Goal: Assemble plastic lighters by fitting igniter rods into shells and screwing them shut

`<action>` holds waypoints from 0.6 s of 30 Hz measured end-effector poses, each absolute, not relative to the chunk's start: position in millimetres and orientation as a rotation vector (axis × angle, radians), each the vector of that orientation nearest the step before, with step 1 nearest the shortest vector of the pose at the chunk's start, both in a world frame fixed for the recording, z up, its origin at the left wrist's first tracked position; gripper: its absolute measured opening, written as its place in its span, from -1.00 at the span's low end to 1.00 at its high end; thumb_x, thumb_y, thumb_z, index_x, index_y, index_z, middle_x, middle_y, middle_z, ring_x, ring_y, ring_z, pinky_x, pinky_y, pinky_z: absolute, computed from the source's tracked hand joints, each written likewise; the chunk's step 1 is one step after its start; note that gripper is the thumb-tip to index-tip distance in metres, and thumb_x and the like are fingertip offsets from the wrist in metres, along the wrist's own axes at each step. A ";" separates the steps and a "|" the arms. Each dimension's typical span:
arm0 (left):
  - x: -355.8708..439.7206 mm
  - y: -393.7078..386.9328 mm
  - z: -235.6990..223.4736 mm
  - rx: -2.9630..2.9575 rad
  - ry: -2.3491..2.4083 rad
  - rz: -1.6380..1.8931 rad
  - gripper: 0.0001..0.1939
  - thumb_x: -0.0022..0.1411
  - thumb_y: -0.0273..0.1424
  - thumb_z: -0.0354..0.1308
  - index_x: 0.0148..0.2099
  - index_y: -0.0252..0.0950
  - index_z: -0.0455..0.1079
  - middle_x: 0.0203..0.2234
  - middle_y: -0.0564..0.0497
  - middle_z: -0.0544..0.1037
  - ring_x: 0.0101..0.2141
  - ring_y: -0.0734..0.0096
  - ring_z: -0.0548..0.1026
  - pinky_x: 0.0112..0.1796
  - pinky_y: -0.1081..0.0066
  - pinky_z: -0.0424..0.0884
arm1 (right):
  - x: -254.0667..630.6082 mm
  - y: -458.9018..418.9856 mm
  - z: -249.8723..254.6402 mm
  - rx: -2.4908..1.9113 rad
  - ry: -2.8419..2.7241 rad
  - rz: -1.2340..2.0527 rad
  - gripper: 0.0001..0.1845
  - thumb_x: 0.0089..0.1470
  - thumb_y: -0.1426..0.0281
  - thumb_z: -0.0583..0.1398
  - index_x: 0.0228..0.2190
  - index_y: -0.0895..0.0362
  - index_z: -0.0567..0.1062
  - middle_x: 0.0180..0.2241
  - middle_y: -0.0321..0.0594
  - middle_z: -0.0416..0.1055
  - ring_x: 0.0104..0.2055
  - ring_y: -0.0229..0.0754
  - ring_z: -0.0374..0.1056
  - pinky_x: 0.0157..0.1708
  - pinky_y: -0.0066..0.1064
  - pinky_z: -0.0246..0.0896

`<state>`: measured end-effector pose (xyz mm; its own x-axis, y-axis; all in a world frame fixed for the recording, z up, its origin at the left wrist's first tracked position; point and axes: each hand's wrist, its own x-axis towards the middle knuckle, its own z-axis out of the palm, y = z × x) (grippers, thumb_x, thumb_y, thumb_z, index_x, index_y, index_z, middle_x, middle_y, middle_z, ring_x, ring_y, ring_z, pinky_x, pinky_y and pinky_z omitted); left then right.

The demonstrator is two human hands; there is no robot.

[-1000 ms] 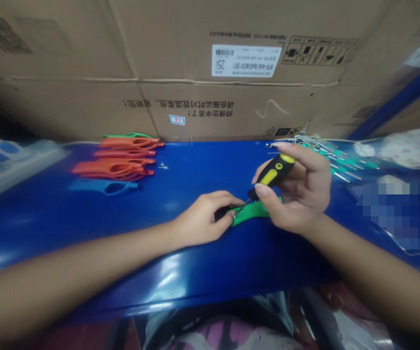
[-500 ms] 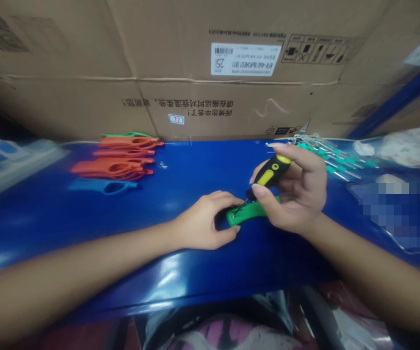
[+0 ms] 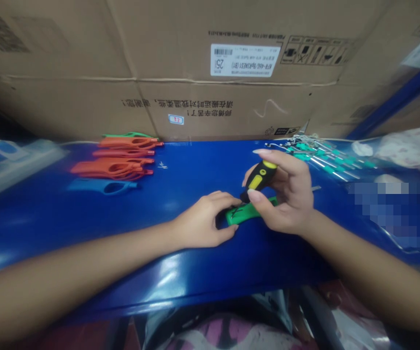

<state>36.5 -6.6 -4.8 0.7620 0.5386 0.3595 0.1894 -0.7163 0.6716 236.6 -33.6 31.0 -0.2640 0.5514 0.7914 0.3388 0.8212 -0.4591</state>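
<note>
My left hand [image 3: 206, 221] grips the left end of a green plastic handle casing [image 3: 248, 212] between thumb and fingers, close to the blue tabletop. Dark lines or small parts show on the casing near my left fingertips. A short black and yellow screwdriver [image 3: 259, 179] is held in my right hand [image 3: 290, 194], tilted with its tip down at the casing by my left fingers. The tip itself is hidden. Part of the casing's right end lies behind my right hand, and a thin metal piece [image 3: 316, 188] shows just beyond that hand.
Several orange handle casings [image 3: 113, 167] and a blue one [image 3: 102, 186] lie at the left. Small white slivers [image 3: 162, 166] lie beside them. Metal rods with green parts [image 3: 326, 158] are heaped at the back right. A large cardboard box [image 3: 180, 63] stands along the back edge.
My right hand and the screwdriver have moved a little left and down towards the casing. The thin metal piece beyond my right hand now shows. My left hand stays nearly still.
</note>
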 end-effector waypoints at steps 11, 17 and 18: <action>36.7 -6.2 -5.0 2.351 0.553 0.726 -0.67 0.14 -0.44 0.26 -0.01 -0.29 0.45 -0.11 -0.11 0.57 -0.08 0.17 0.52 -0.01 0.17 0.47 | 237.2 -30.1 40.6 -0.831 -1.852 0.188 -0.40 0.09 0.32 0.34 0.14 -0.09 0.33 0.07 -0.17 0.38 -0.24 -0.19 0.47 -0.47 -0.43 0.49; 37.1 -6.8 -2.7 2.351 0.552 0.690 -0.64 0.15 -0.45 0.26 0.03 -0.29 0.45 -0.11 -0.10 0.58 -0.08 0.18 0.52 -0.01 0.18 0.46 | 242.8 -32.3 49.8 -0.806 -1.935 0.525 -0.51 0.31 0.31 0.14 0.23 -0.05 0.26 -0.04 -0.17 0.48 -0.39 -0.26 0.46 -0.50 -0.42 0.47; 37.1 -6.7 -3.1 2.352 0.552 0.697 -0.64 0.15 -0.44 0.26 0.02 -0.29 0.45 -0.11 -0.10 0.58 -0.08 0.18 0.52 -0.01 0.18 0.46 | 243.3 -32.4 50.7 -0.795 -1.933 0.461 -0.53 0.27 0.31 0.19 0.19 -0.05 0.32 -0.06 -0.18 0.49 -0.37 -0.24 0.47 -0.50 -0.42 0.46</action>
